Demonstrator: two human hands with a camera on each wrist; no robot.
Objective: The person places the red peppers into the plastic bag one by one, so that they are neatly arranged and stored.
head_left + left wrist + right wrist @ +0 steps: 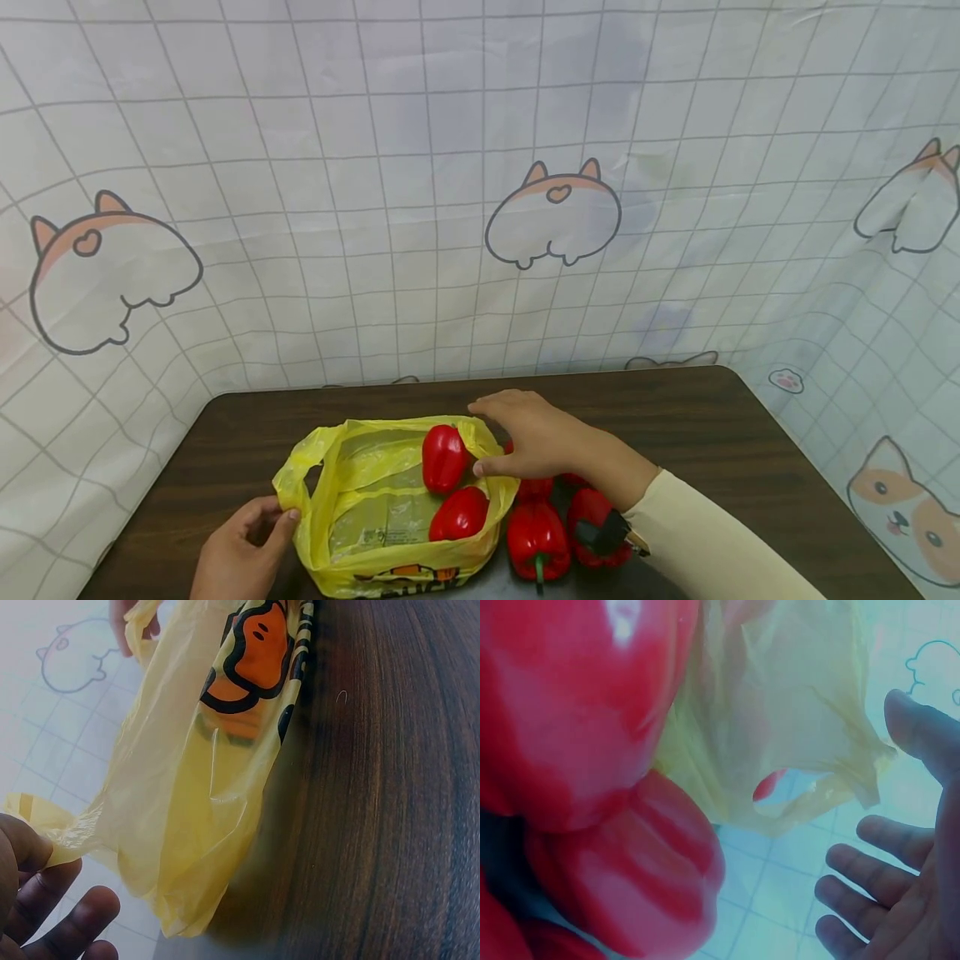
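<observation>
A yellow plastic bag (375,517) lies open on the dark wooden table (712,442). Inside it are two red bell peppers (444,457) (459,514). My left hand (281,521) pinches the bag's left handle; the left wrist view shows my fingers (41,877) holding the crumpled handle of the bag (202,787). My right hand (498,437) hovers open over the bag's right rim, holding nothing. Its relaxed fingers (855,889) are spread beside the bag's other handle (817,799). Just right of the bag lie more red peppers (536,537) (592,512), seen close up in the right wrist view (570,697).
A white grid-patterned cloth with cartoon animals (450,208) hangs behind and around the table. The table's back edge runs just beyond the bag, and its right corner is at the far right. Bare wood (390,787) lies in front of the bag.
</observation>
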